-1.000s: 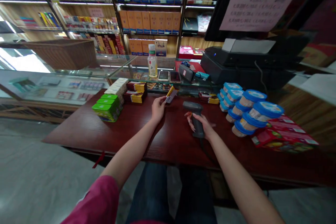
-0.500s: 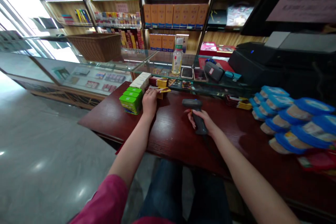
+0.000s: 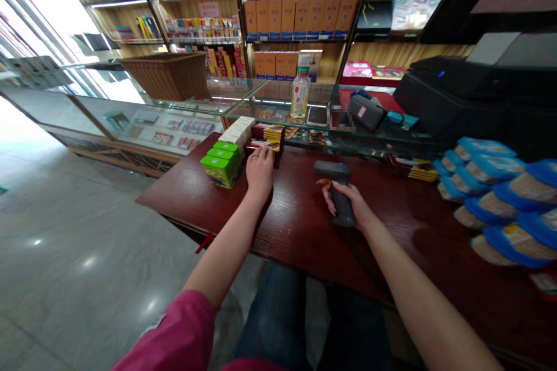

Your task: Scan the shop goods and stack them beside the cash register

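My left hand point(image 3: 260, 169) reaches to the rear of the counter, its fingers bent closed over a flat dark-red and yellow packet on the front of a stack of packets point(image 3: 273, 134); the fingertips are partly hidden. Just left of that hand sit several green boxes point(image 3: 221, 165), with a row of white boxes point(image 3: 237, 129) behind them. My right hand point(image 3: 346, 203) is wrapped round the grip of a dark grey barcode scanner point(image 3: 342, 191), held upright over the counter with its head to the left and a finger by the orange trigger.
The dark-red wooden counter point(image 3: 300, 226) has blue-lidded tubs point(image 3: 487, 197) at right and more packets point(image 3: 409, 168) behind. On the glass showcase stand a bottle point(image 3: 300, 93), a phone point(image 3: 317, 116) and a dark pouch point(image 3: 366, 112). A wicker basket point(image 3: 169, 75) sits farther left.
My left hand has brought the packet down level onto the stack; earlier its yellow end stuck out to the right. The view has shifted slightly. My right hand keeps the scanner.
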### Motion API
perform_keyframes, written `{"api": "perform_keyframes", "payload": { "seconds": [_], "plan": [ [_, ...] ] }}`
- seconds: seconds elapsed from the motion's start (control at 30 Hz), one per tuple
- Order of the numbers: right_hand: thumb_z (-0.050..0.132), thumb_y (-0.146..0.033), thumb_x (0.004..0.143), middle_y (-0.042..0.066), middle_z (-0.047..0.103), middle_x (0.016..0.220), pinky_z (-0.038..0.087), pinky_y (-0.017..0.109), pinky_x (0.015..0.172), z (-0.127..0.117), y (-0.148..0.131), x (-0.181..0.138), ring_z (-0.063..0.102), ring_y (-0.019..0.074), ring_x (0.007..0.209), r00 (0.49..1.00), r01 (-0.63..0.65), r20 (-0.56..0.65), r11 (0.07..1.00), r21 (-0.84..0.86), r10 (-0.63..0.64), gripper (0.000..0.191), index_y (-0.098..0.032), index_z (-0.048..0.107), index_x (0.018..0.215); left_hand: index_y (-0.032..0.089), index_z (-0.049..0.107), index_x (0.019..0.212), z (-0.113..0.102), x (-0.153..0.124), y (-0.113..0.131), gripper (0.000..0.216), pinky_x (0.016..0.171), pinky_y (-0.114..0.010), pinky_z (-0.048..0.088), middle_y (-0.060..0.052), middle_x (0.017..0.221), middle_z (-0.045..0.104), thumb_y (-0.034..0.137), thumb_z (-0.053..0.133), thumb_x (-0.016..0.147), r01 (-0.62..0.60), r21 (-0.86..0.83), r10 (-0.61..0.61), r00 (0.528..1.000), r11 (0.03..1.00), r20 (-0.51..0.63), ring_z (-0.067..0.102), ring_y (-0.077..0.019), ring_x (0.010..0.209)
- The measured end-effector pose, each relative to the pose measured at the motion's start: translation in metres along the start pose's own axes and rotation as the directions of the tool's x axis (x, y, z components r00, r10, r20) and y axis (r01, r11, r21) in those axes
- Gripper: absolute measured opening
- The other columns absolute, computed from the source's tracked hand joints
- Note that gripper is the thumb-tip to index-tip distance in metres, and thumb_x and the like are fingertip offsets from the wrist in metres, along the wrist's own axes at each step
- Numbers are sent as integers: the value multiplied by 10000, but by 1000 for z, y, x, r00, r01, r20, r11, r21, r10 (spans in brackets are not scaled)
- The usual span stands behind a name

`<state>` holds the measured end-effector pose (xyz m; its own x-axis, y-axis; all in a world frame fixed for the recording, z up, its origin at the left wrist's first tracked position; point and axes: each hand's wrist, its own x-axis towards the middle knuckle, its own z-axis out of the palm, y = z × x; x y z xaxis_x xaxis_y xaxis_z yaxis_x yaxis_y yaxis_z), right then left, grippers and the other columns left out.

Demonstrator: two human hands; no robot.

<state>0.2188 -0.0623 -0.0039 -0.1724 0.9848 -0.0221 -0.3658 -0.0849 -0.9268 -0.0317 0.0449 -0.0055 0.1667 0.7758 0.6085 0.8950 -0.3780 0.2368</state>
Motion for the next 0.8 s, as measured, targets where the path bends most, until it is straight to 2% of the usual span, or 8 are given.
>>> {"api": "perform_keyframes", "payload": {
  "seconds": [0.07,0.23,0.43,0.63,0.7,0.8],
  "plan": [
    [797,-455,790,-1,612,710,434,232,361,-1,0,0,503,98,446,1000,3,-7,1000,13,-3,393,-150,747,1031,126,588,1457,0,-3,2,488,1126,-532,458,-215,1489,607,110,424,997,2,-4,-2,1000,1000,21,517,-376,1429],
    [776,-441,803,9,627,721,444,235,372,-2,0,-1,506,102,452,1000,-4,-17,1000,13,4,367,-149,747,1023,153,517,1521,4,-4,-6,590,1155,-493,449,-191,1600,503,59,461,940,33,-25,-32,999,999,42,442,-337,1515],
    [790,-458,776,4,620,705,437,244,375,-4,0,0,507,108,453,1000,7,-21,1000,17,-6,400,-148,741,1023,69,437,1564,5,-2,-5,671,1203,-512,410,-243,1653,393,29,481,896,38,-22,-35,992,999,120,374,-344,1560],
    [776,-478,804,0,633,744,415,248,384,-7,-2,3,499,103,458,1000,-12,10,998,60,11,418,-162,715,1072,72,448,1559,0,-4,1,656,1221,-496,392,-238,1657,391,52,490,904,61,-24,-58,995,998,86,362,-335,1568],
    [757,-502,825,-11,639,762,403,247,379,-9,-3,2,488,97,445,1000,-9,10,996,94,8,450,-186,698,1140,98,451,1564,-2,-7,7,654,1238,-489,368,-214,1667,385,58,481,912,16,-34,-14,998,999,65,350,-320,1576],
    [740,-551,838,-39,639,763,371,233,365,-19,-6,-5,444,81,405,999,35,-31,986,164,-30,507,-237,652,1225,152,472,1561,0,-13,29,614,1257,-480,338,-159,1668,406,94,463,950,-146,-80,153,984,986,92,372,-293,1567]
  ]
}}
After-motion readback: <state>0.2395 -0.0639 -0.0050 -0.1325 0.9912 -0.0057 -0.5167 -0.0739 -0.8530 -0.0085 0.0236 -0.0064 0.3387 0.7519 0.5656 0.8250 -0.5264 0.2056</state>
